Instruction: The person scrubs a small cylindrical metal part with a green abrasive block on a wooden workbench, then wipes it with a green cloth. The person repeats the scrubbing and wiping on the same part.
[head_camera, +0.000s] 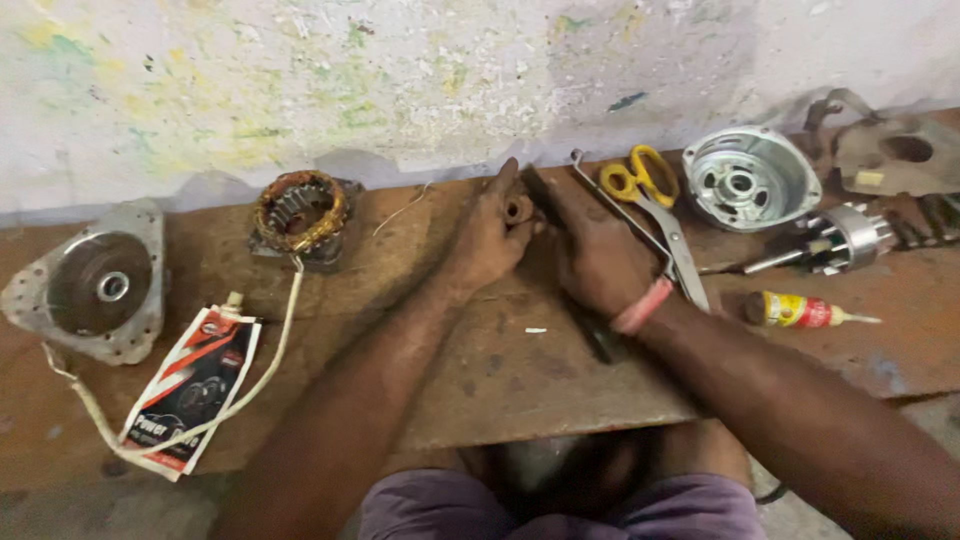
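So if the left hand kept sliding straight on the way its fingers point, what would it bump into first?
The left hand points up and away across the bench. Nothing lies beyond its fingertips there, so it would probably meet the painted wall first, though depth is hard to judge.

Surface carries: copper-wound stator, yellow-handled scissors, aluminium housing, small yellow glue bottle, red-black sachet.

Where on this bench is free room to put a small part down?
Bare wood lies between the pouch and the left forearm, and between the copper coil and the left hand. Around the scissors and metal housing it is crowded.
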